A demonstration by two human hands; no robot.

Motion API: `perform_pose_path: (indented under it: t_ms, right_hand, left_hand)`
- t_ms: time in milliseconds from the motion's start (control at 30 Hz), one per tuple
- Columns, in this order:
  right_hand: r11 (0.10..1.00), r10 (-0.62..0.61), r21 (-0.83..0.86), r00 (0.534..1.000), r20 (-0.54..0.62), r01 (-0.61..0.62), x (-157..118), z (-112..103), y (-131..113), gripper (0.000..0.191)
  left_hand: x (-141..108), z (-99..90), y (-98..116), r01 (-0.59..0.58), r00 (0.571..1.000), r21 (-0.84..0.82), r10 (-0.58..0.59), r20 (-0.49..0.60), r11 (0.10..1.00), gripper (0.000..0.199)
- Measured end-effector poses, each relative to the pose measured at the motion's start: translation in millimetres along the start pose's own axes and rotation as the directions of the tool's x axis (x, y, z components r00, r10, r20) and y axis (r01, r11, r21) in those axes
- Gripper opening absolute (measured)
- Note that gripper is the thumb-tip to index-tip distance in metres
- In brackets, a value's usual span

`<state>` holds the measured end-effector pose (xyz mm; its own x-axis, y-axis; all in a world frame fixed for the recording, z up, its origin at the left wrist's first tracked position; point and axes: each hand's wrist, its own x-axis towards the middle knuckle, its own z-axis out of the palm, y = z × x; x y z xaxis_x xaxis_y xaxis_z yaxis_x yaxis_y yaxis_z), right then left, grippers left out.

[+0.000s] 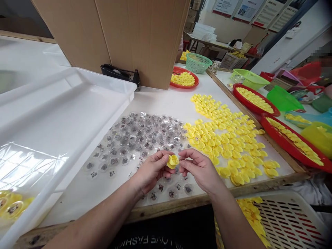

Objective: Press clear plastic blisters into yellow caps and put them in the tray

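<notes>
A small yellow plastic piece [172,161], rounded and hollow, is pinched between the thumb and fingers of my left hand [157,167]. Close on its right, my right hand [197,167] has thumb and forefinger brought together; whatever lies between them is too small to name. Beneath and beyond both hands spread many clear round discs [140,138] with small dark printed pictures. To the right of them lies a wide patch of yellow plastic pieces [225,138], much like the held one, some of them overlapping.
A white tray [103,131] on the left holds yellow pieces with pictures in its near corner. A cardboard box [129,38] and a black tape dispenser [120,74] stand behind. Red plates [269,138] of yellow pieces line the right. A white basket [293,214] sits below the table edge.
</notes>
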<state>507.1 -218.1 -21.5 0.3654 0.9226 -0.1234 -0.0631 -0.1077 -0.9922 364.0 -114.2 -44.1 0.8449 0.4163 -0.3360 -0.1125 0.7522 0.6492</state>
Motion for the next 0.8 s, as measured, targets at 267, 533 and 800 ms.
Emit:
perform_pose_path:
  t_ms: [267,533,800]
  right_hand:
    - [0.991,-0.039,-0.132,0.998,-0.041,0.033,-0.2,12.3,-6.9,0.021]
    - [0.661,-0.365,-0.707,0.931,-0.008,0.253,-7.1,21.0,-19.8,0.017]
    - [0.501,-0.471,-0.731,0.855,0.218,0.463,-9.8,16.9,-30.5,0.026]
  left_hand:
    - [-0.9,2.5,2.2,-0.021,1.0,-0.011,0.021,0.015,1.0,0.038]
    - [-2.2,4.4,-1.2,-0.038,0.999,-0.031,0.037,-0.005,0.999,0.035]
    - [-2.3,3.8,0.2,-0.042,0.999,-0.002,0.042,0.007,0.999,0.034]
